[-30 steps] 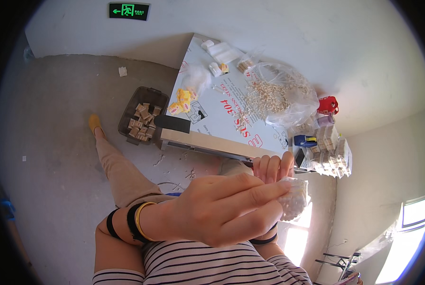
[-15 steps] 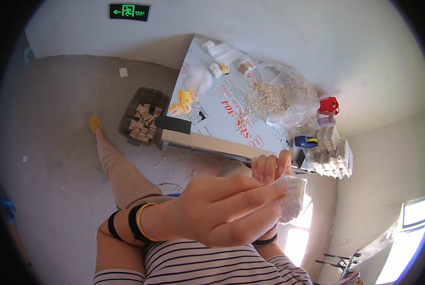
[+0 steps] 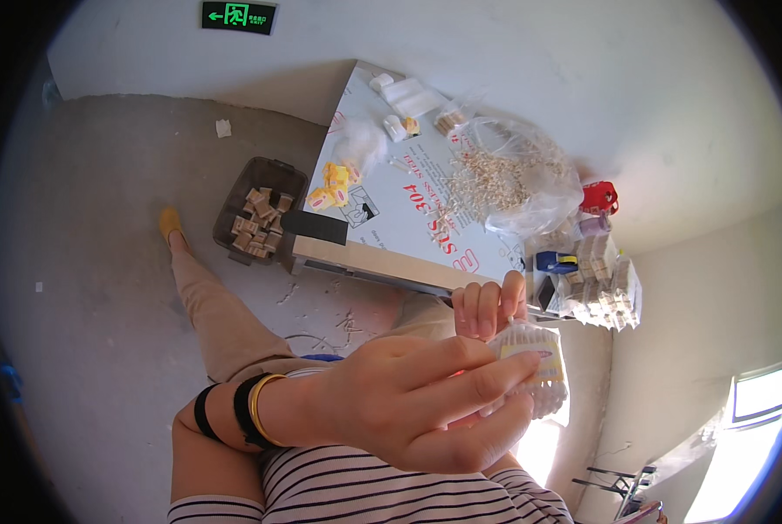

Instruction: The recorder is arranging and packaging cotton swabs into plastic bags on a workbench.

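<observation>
My left hand (image 3: 417, 397), with a gold bangle and black bands on its arm, reaches across from the left and grips a small clear pack of cotton swabs (image 3: 548, 384). Round white tips show at the pack's lower end, and a pale yellow label faces up. Behind it, my right hand (image 3: 489, 307) has its fingers curled at the pack's upper end, seemingly pinching the clear wrap; its thumb and palm are partly hidden. On the table, a big clear bag (image 3: 535, 196) spills loose cotton swabs (image 3: 496, 179).
The metal-topped table (image 3: 391, 231) has yellow label cards (image 3: 331, 185) and white containers (image 3: 411, 96) on it. A dark bin (image 3: 290, 179) with small brown packs stands at its left. Stacked clear packs (image 3: 605, 279), a blue item (image 3: 555, 262) and a red item (image 3: 599, 197) sit at the right end.
The pack has turned in my hands, so its yellow label now shows. My left hand has shifted slightly down and right, and my right hand slightly left.
</observation>
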A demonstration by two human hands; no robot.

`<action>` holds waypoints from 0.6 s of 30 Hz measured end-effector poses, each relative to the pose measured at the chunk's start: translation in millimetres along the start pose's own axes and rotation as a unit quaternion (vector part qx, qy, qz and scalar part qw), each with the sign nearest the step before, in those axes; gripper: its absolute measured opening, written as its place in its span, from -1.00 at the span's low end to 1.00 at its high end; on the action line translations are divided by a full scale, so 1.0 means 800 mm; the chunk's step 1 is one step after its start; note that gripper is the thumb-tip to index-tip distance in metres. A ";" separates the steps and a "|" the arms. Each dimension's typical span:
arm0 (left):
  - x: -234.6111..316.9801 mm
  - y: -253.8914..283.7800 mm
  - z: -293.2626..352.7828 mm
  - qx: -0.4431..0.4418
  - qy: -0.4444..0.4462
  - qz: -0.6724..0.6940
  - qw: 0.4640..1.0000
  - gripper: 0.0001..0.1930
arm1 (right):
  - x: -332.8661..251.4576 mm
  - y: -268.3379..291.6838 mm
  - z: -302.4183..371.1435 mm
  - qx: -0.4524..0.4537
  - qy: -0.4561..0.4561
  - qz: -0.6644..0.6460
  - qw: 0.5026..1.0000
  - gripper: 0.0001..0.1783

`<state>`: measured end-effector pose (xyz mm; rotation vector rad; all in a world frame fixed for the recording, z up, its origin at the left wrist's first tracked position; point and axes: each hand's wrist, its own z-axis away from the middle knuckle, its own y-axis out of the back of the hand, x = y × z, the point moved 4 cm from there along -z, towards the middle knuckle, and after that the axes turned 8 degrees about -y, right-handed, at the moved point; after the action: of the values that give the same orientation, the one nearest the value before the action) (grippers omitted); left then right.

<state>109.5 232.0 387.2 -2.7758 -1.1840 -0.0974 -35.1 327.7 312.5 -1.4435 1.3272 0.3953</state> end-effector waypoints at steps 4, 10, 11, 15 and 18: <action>-0.001 0.004 0.000 -0.011 -0.001 -0.001 1.000 -0.76 | 0.002 0.000 -0.001 -0.010 -0.002 -0.007 1.000 -0.57; -0.002 0.012 0.002 -0.075 0.008 -0.022 0.997 -0.84 | -0.004 -0.015 0.004 0.023 0.007 0.027 0.999 -0.61; -0.005 0.013 0.003 -0.088 0.018 -0.018 0.996 -0.82 | -0.003 -0.019 0.006 0.070 -0.004 0.021 0.997 -0.59; -0.016 0.016 0.010 -0.099 0.058 0.008 0.993 -0.72 | -0.004 -0.013 0.007 0.083 0.020 0.011 0.996 -0.51; -0.023 0.022 0.020 -0.102 0.075 0.017 0.992 -0.66 | -0.005 -0.004 0.011 0.095 0.002 0.043 0.995 -0.47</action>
<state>109.6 209.4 368.0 -2.8974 -1.1492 -0.4394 -29.9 336.8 314.4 -1.2336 1.3953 0.3136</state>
